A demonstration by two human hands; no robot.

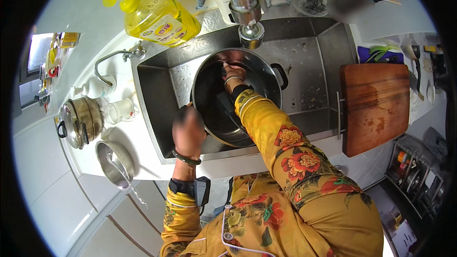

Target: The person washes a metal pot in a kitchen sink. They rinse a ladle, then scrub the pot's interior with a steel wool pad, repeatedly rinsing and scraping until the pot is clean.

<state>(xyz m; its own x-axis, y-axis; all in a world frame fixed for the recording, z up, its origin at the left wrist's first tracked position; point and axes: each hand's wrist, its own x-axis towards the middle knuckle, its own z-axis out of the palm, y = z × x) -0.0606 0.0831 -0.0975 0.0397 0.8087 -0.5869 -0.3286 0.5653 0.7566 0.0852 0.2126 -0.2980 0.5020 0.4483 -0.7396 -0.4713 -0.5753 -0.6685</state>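
Observation:
A deep metal pot (262, 67) with black side handles stands in the stainless steel sink (303, 67). My right hand (235, 73) reaches down inside it, fingers closed around a small dark scrubber (224, 74), probably a scouring ball, against the inner wall. At the pot's left side, my left hand (188, 132) grips it near the handle; a blur covers much of this hand. The chrome tap head (251, 35) hangs just above the pot's far rim.
A yellow dish soap bottle (162, 18) stands behind the sink. To the left are a small curved tap (103, 66), a lidded steamer pot (80, 121) and a metal colander (114, 164). A wooden cutting board (375, 107) lies on the right.

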